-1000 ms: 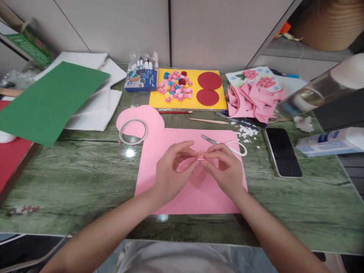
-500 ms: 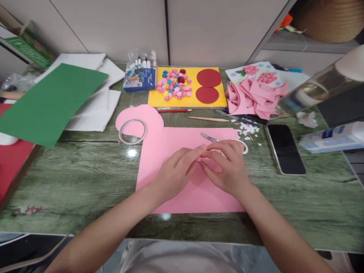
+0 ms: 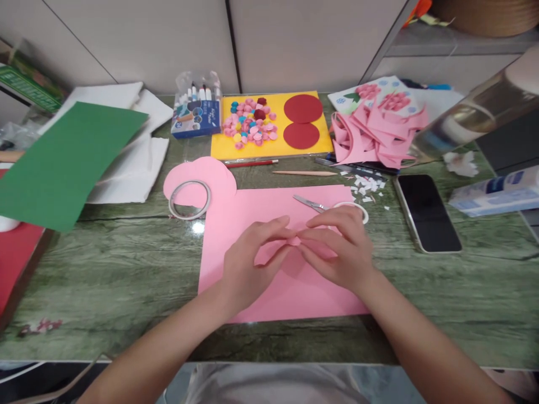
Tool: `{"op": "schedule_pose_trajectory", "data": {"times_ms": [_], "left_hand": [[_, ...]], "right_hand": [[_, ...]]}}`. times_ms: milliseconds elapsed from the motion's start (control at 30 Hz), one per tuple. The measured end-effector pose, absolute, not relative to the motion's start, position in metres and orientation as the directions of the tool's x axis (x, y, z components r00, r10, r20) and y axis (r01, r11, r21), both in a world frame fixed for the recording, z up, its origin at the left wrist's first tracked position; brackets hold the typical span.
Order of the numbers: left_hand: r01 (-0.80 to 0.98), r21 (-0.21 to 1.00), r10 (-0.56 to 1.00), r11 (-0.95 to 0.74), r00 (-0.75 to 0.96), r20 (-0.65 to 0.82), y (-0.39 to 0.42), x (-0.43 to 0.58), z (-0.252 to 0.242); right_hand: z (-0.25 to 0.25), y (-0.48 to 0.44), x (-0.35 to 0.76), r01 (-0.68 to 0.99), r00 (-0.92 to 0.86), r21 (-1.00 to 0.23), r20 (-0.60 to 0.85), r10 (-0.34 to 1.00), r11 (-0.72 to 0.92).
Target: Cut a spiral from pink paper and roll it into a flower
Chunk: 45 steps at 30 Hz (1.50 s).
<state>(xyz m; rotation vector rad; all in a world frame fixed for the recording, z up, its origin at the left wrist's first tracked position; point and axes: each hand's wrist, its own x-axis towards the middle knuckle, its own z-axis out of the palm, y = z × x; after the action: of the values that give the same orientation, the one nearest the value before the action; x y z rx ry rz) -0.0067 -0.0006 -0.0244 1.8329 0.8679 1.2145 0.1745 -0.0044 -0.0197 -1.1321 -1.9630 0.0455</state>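
Between the fingertips of both hands sits a small pink paper piece (image 3: pixel 296 241), mostly hidden by the fingers; it resembles a small rolled flower. My left hand (image 3: pixel 256 259) pinches it from the left, thumb below and index finger above. From the right, my right hand (image 3: pixel 343 247) pinches the same piece. Both hands are over a pink paper sheet (image 3: pixel 269 308) lying flat on the table. Just beyond the right hand lie scissors (image 3: pixel 311 203) with white handles, partly covered by that hand. A roll of tape (image 3: pixel 189 216) rests on pink paper circles (image 3: pixel 219 178) at the sheet's upper left.
Small rolled paper flowers (image 3: pixel 250 123) and two dark red circles (image 3: pixel 302 108) lie on a yellow pack (image 3: pixel 269 150). Pink scraps (image 3: pixel 374 134), a phone (image 3: pixel 428 213) and a bottle (image 3: pixel 475 112) stand right. Green paper (image 3: pixel 71 163) and a marker box (image 3: pixel 196 118) are left.
The left hand's fingers have shifted and spread, with the index finger now raised off the others. The small pink piece shows more between the fingertips. The camera view has shifted slightly.
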Motion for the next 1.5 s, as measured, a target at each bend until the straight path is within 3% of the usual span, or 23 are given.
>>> {"op": "schedule_pose_trajectory", "data": {"times_ms": [300,567,867,1133,1367,1500], "left_hand": [[0.185,0.690,0.704,-0.700,0.346,0.621,0.004,-0.011,-0.023],[0.194,0.766,0.776,-0.613,0.334,0.536,0.000,-0.008,-0.020],[-0.127,0.865,0.818,-0.485,0.283,0.500,-0.001,-0.004,-0.022],[-0.184,0.883,0.819,-0.431,0.331,0.469,0.001,-0.006,-0.018],[-0.310,0.944,0.915,-0.112,0.339,0.220,0.005,-0.006,-0.013],[-0.397,0.910,0.935,0.121,0.353,0.029,0.010,-0.006,-0.011]], "right_hand": [[-0.017,-0.008,0.176,0.714,-0.262,-0.317,0.706,0.658,0.625],[-0.015,-0.007,0.176,0.738,-0.264,-0.277,0.721,0.641,0.615],[-0.013,-0.008,0.178,0.772,-0.265,-0.241,0.719,0.643,0.588],[-0.017,-0.007,0.179,0.752,-0.255,-0.282,0.709,0.657,0.596],[-0.019,-0.006,0.179,0.769,-0.259,-0.271,0.696,0.670,0.579],[-0.020,-0.006,0.179,0.780,-0.284,-0.230,0.698,0.657,0.582]]}}
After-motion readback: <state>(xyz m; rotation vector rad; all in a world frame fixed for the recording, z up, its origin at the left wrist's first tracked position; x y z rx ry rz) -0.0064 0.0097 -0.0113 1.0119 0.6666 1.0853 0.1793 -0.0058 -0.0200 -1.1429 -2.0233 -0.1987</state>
